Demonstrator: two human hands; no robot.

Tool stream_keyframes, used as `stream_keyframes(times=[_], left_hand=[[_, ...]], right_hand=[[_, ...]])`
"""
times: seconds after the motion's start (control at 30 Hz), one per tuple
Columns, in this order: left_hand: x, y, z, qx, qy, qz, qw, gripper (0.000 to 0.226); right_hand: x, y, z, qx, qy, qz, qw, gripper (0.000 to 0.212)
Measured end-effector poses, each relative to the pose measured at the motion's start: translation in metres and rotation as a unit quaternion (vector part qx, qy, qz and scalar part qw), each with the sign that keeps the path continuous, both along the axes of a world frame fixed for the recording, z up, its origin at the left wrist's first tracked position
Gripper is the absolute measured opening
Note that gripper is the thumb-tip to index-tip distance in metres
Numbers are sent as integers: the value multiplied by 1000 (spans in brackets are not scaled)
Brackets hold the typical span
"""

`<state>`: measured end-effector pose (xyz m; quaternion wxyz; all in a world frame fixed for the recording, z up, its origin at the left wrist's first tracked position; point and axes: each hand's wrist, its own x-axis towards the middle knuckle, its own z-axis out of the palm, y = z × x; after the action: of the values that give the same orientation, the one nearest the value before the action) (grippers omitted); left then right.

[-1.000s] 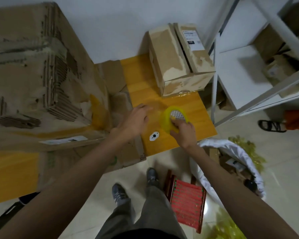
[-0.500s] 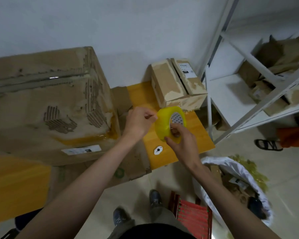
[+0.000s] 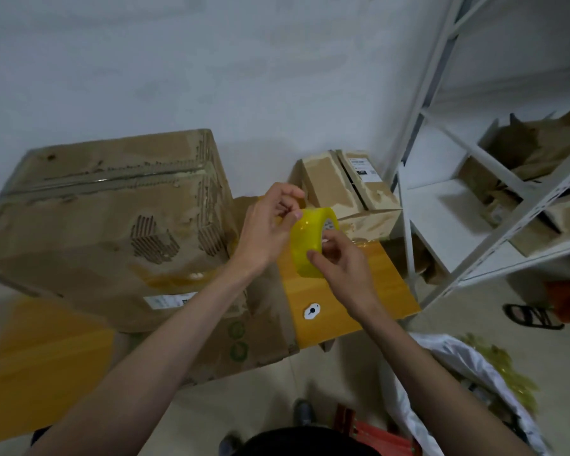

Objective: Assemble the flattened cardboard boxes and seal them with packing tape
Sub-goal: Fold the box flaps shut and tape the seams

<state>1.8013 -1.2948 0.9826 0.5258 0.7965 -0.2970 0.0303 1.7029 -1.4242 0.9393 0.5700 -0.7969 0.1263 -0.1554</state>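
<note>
Picking at tape end: head view, both hands raised over the tabletop (image 3: 369,304), roll held between them.
Tape roll: yellow packing tape roll (image 3: 310,245), held on edge in the air above the yellow tabletop, core opening facing up-right toward the small box; roll axis runs roughly left-low to right-high.
Right hand: right hand (image 3: 339,261) grips the roll from below and right, thumb on the outer band, fingers curled at the core side.
Left hand: left hand (image 3: 270,225) sits just left of the roll, thumb and forefinger pinched together on the roll's upper-left rim; whether the loose tape end is caught, cannot tell.
Key relation: the roll lies right of the left hand, touching its fingertips; likely pull goes leftward, away from the right hand.
Large box: large cardboard box (image 3: 112,218), assembled, worn, seam strip along its top, just left of the hands, nearer the left hand.
Small box: small cardboard box (image 3: 346,189), behind the roll by the wall.
Flattened cardboard: flattened cardboard (image 3: 244,343) under the large box, overhanging the tabletop's near edge.
Step judged: freeing the tape end; sealing not yet started.
</note>
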Motion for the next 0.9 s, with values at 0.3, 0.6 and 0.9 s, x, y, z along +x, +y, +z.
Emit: stream_keyframes(times=[0.3, 0.6, 0.9], left_hand=[[19, 6, 23, 56, 102, 50, 992, 13], [33, -3, 54, 24, 32, 72, 997, 26], [67, -12, 107, 13, 101, 21, 995, 9]], right_hand=[[11, 6, 7, -84, -12, -8, 996, 32], [22, 1, 29, -2, -26, -4, 1000, 22], [35, 6, 66, 223, 39, 9, 974, 20]])
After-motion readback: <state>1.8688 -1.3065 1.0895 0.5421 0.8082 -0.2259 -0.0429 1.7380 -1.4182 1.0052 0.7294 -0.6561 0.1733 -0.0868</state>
